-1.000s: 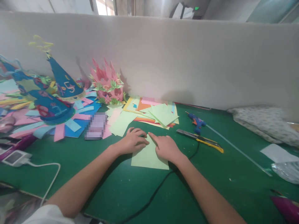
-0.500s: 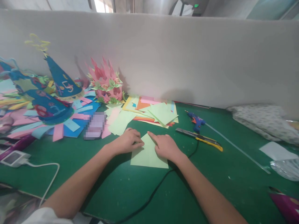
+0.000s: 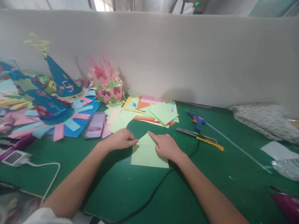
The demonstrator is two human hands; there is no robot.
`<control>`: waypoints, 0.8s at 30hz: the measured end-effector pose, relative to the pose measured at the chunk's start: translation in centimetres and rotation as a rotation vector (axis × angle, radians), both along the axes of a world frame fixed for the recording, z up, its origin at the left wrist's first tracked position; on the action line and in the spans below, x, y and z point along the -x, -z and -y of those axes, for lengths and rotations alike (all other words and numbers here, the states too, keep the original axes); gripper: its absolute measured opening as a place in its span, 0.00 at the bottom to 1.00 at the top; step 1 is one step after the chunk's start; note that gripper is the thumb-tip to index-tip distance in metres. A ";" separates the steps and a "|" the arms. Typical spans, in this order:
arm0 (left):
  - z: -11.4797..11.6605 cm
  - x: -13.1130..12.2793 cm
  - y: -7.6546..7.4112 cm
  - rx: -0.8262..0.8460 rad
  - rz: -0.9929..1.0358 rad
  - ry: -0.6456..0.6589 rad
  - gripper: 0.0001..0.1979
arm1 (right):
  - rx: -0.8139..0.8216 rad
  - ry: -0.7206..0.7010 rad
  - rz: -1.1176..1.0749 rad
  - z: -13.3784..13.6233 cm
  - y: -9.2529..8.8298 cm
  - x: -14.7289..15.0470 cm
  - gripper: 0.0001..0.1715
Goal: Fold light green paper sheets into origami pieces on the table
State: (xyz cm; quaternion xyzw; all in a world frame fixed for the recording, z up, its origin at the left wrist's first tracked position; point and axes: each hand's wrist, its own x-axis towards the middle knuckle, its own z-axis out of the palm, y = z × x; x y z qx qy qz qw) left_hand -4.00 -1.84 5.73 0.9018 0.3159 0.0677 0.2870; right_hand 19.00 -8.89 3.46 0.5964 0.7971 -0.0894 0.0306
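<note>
Left hand (image 3: 118, 140) slid outward, fingers pinching paper (image 3: 149, 156) on green table (image 3: 112, 189), below partition (image 3: 149, 56); right hand's (image 3: 168, 147) parted.

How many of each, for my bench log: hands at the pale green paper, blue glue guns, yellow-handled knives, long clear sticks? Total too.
Hands at the pale green paper: 2 (left hand, right hand)
Blue glue gun: 1
Yellow-handled knife: 1
Long clear stick: 1
Total: 5

- A pale numeral 5 stood on the tall blue cone hat (image 3: 59, 76).
- The lower blue hat (image 3: 48, 104) bore a curled pale mark, too unclear to read.
- The lit green sign (image 3: 197, 4) at the top had characters too small to read.
</note>
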 end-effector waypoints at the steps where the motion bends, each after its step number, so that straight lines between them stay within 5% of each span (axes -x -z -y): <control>1: -0.1 0.0 0.1 -0.009 0.008 0.001 0.22 | 0.001 0.000 0.001 0.0 0.0 0.0 0.39; 9: 0.3 -1.8 1.5 -0.198 0.060 0.003 0.15 | -0.066 -0.011 -0.061 0.3 0.4 -0.3 0.39; 15: 0.6 -2.6 3.0 -0.082 0.245 -0.188 0.04 | -0.108 0.004 -0.149 0.4 0.6 -0.9 0.33; 24: -0.1 -2.8 4.4 0.047 0.405 -0.355 0.09 | -0.181 -0.067 -0.254 0.4 1.2 -1.3 0.26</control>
